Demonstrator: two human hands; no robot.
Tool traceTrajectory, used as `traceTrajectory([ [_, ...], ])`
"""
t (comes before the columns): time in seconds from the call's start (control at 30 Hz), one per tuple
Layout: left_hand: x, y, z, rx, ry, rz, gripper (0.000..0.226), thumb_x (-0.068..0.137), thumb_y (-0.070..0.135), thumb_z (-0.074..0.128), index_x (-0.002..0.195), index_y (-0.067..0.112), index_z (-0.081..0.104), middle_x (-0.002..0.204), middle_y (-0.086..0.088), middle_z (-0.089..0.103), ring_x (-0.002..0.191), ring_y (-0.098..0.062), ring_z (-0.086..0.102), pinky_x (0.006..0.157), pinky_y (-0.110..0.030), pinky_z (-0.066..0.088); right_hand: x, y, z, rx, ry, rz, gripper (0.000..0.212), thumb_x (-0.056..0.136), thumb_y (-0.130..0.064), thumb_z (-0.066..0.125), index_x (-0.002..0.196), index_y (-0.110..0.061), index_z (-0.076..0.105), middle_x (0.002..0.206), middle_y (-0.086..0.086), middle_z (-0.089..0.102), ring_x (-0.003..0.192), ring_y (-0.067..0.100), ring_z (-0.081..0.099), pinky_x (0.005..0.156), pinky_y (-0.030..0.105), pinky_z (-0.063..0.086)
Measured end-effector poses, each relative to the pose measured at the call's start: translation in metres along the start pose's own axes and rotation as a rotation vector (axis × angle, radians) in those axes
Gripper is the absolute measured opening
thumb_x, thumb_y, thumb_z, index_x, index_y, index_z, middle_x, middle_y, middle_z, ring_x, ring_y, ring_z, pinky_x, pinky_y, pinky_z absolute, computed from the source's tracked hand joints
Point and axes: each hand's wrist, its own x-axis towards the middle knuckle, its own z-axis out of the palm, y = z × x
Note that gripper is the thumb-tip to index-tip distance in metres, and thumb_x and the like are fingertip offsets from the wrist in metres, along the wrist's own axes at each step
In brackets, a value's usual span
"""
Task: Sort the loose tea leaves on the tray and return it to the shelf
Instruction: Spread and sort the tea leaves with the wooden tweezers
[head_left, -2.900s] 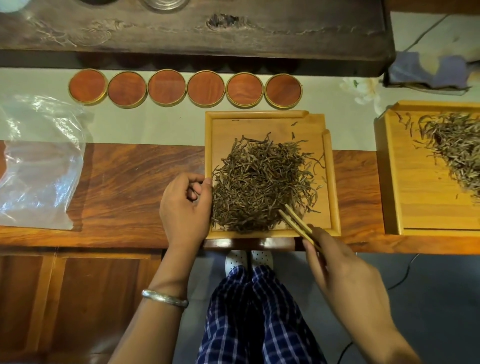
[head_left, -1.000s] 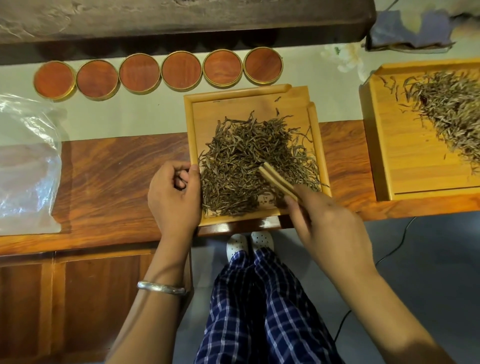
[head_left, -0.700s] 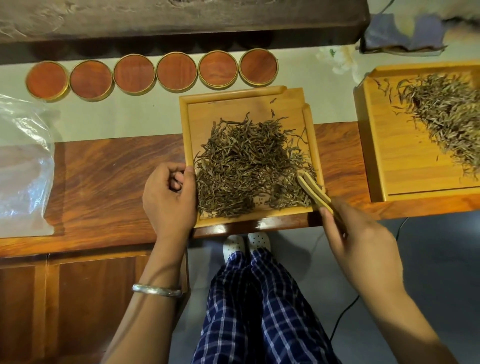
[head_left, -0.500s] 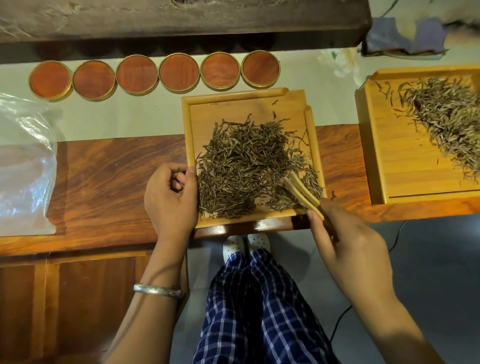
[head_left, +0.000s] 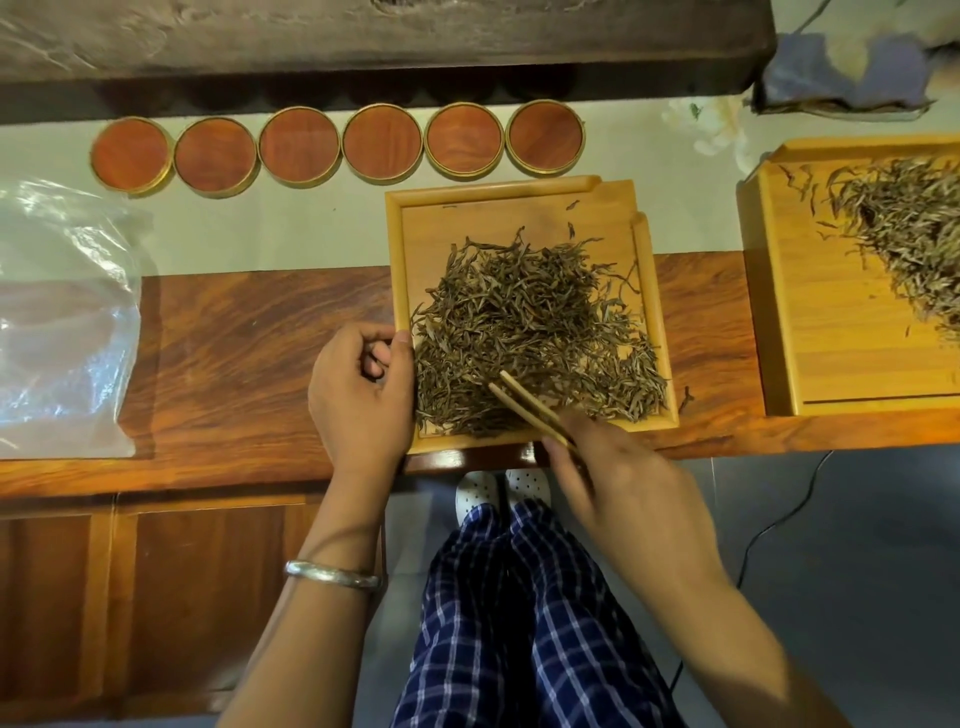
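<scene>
A light bamboo tray lies on the wooden counter with a heap of dark loose tea leaves spread over it. My left hand rests against the tray's left rim, thumb on the edge and fingers curled beside it. My right hand grips bamboo tweezers at the tray's near edge; their tips lie in the leaves at the lower middle of the heap, slightly apart.
A second bamboo tray with paler leaves stands to the right. Several round wooden lids line the back. A clear plastic bag lies at left. A dark carved slab spans the rear. One stray leaf lies off the tray.
My right hand swept the tweezers from the tray's lower right corner back left into the lower middle of the heap. My left hand stayed on the left rim.
</scene>
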Motion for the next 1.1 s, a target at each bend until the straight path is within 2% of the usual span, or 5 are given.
traceTrajectory([
  [0.2,0.000,0.000,0.000,0.007,0.005,-0.002,0.011,0.087,0.035,0.059,0.081,0.026,0.061,0.069,0.006,0.057,0.066,-0.016,0.053,0.065,-0.040,0.049,-0.006,0.015,-0.012,0.000,0.067,0.044,0.033,0.092,-0.031,0.053,0.109,-0.006,0.066,0.074,0.010,0.069,0.047,0.028,0.062,0.036,0.033,0.045],
  [0.47,0.000,0.001,-0.001,-0.003,-0.006,-0.009,0.013,0.087,0.033,0.059,0.082,0.022,0.063,0.070,0.005,0.057,0.066,-0.015,0.052,0.064,-0.038,0.048,0.018,-0.031,0.010,0.038,0.018,-0.091,0.031,0.093,-0.030,0.057,0.112,-0.007,0.066,0.078,0.009,0.069,0.047,0.029,0.062,0.034,0.035,0.048],
  [0.77,0.000,0.003,-0.002,0.007,-0.018,-0.026,0.013,0.087,0.035,0.058,0.081,0.024,0.061,0.069,0.004,0.057,0.067,-0.015,0.051,0.064,-0.037,0.047,0.014,-0.026,0.002,-0.016,0.010,-0.084,0.035,0.093,-0.034,0.050,0.111,-0.008,0.066,0.074,0.006,0.068,0.045,0.023,0.061,0.033,0.033,0.048],
  [0.93,0.000,0.002,-0.001,0.013,-0.019,-0.036,0.017,0.087,0.037,0.057,0.080,0.022,0.062,0.070,0.002,0.057,0.068,-0.017,0.052,0.063,-0.038,0.047,0.010,-0.036,0.006,0.000,-0.062,-0.093,0.032,0.093,-0.033,0.055,0.111,-0.009,0.067,0.074,0.006,0.068,0.045,0.024,0.060,0.034,0.034,0.048],
  [1.1,0.000,0.001,-0.001,0.013,-0.019,-0.030,0.017,0.086,0.037,0.057,0.080,0.022,0.062,0.069,0.003,0.057,0.067,-0.016,0.052,0.062,-0.038,0.046,0.026,-0.015,-0.010,0.010,0.097,-0.018,0.030,0.094,-0.028,0.054,0.111,-0.006,0.065,0.072,0.008,0.067,0.044,0.022,0.058,0.033,0.031,0.048],
])
